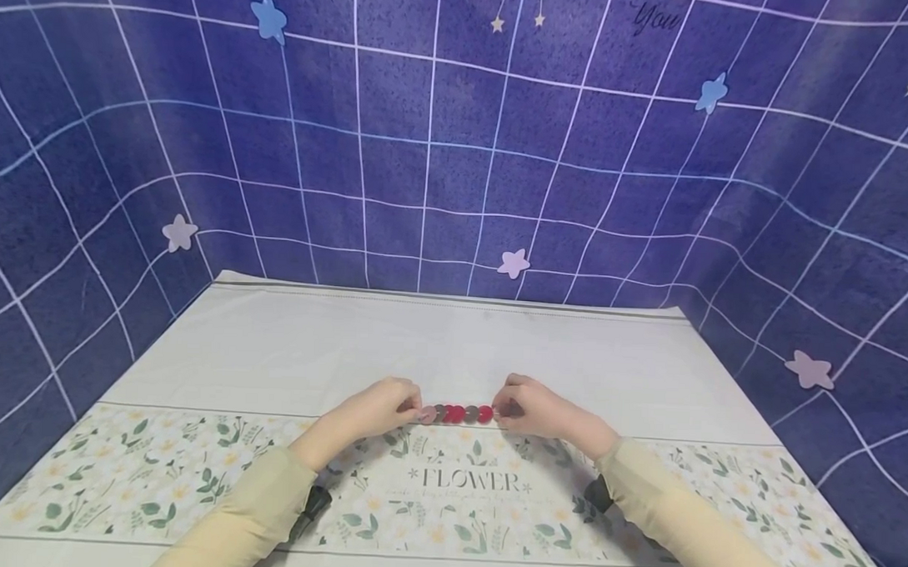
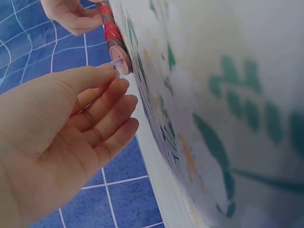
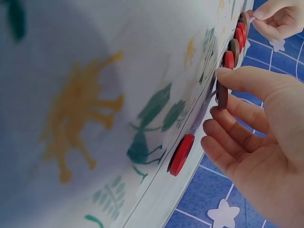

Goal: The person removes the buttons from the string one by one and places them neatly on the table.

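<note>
A row of red, brown and pink buttons (image 1: 459,414) stretches between the two hands on a pale cord. At the left end, my left hand (image 1: 382,408) pinches the cord (image 2: 115,62) with thumb and forefinger, right beside a pink button (image 2: 122,60). My right hand (image 1: 535,410) pinches a brown button (image 3: 222,96) at the other end, its remaining fingers loosely bent. Past that hand, a red button (image 3: 181,155) lies close to the cloth in the right wrist view; the head view has it hidden behind the hand.
The table is covered by a white cloth (image 1: 347,338) with a flower-printed band (image 1: 476,509) across the front. A blue curtain (image 1: 458,175) with white grid lines and stars encloses the back and both sides. Dark wrist devices (image 1: 312,512) sit under the sleeves.
</note>
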`<control>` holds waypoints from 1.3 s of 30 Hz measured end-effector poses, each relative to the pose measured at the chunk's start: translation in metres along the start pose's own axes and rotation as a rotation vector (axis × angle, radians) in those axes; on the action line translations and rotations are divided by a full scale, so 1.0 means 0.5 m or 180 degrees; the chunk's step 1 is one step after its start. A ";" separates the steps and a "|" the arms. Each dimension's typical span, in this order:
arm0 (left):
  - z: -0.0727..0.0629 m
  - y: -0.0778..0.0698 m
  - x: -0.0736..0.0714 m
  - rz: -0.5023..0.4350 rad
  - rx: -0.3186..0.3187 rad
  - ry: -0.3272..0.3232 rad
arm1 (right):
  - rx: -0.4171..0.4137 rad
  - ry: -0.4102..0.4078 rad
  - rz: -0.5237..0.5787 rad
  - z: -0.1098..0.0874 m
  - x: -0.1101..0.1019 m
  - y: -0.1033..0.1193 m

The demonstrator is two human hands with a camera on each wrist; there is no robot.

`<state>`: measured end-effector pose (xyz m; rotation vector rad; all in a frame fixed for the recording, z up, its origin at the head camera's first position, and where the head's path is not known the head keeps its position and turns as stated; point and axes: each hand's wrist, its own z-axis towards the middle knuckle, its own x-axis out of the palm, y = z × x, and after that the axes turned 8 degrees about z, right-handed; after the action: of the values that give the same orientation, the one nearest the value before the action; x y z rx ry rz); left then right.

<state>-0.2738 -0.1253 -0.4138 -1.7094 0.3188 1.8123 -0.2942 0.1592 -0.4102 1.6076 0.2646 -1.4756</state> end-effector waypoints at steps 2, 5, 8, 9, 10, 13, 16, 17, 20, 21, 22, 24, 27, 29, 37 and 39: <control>0.000 -0.001 -0.002 0.0007 0.0007 -0.0006 | 0.0000 -0.0001 0.0007 -0.001 -0.001 -0.001; 0.000 -0.001 -0.002 0.0015 0.0005 0.0005 | 0.0019 -0.0006 0.0018 -0.003 -0.002 -0.001; 0.000 0.000 -0.001 0.0014 -0.0010 0.0011 | 0.0036 -0.0016 0.0017 -0.007 -0.003 -0.002; 0.000 0.000 -0.001 0.0012 -0.0015 0.0008 | 0.0038 -0.0022 0.0008 -0.008 -0.004 -0.003; 0.000 0.000 -0.001 0.0012 -0.0022 0.0008 | 0.0042 -0.0028 0.0007 -0.009 -0.004 -0.003; 0.000 -0.001 -0.001 0.0014 -0.0028 0.0001 | 0.0039 -0.0051 0.0000 -0.012 -0.004 -0.005; 0.000 -0.001 -0.001 0.0017 -0.0022 -0.0003 | 0.0052 -0.0062 0.0020 -0.016 -0.004 -0.008; 0.000 -0.001 -0.001 0.0020 -0.0015 -0.0005 | 0.0052 -0.0062 0.0029 -0.018 -0.004 -0.009; -0.001 -0.002 -0.001 0.0026 -0.0027 -0.0006 | 0.0054 -0.0064 0.0065 -0.022 -0.004 -0.012; -0.001 -0.002 -0.001 0.0025 -0.0043 -0.0003 | 0.0051 -0.0065 0.0081 -0.023 -0.004 -0.012; -0.001 -0.002 0.000 0.0021 -0.0056 -0.0006 | 0.0046 -0.0068 0.0096 -0.023 -0.004 -0.013; -0.001 -0.003 0.000 0.0011 -0.0088 0.0000 | 0.0030 -0.0085 0.0104 -0.025 -0.005 -0.014; -0.001 -0.003 0.001 -0.0003 -0.0122 0.0008 | 0.0013 -0.0114 0.0088 -0.026 -0.005 -0.015; -0.001 -0.002 0.001 -0.0002 -0.0123 0.0019 | 0.0002 -0.0129 0.0069 -0.028 -0.006 -0.016; 0.000 -0.002 0.001 -0.0014 -0.0096 0.0019 | 0.0033 -0.0143 0.0054 -0.032 -0.011 -0.016; -0.001 -0.003 0.000 -0.0012 -0.0121 0.0024 | 0.0031 -0.0146 0.0075 -0.033 -0.012 -0.016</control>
<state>-0.2722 -0.1242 -0.4137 -1.7420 0.2857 1.8203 -0.2900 0.1782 -0.4106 1.5775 0.2122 -1.4959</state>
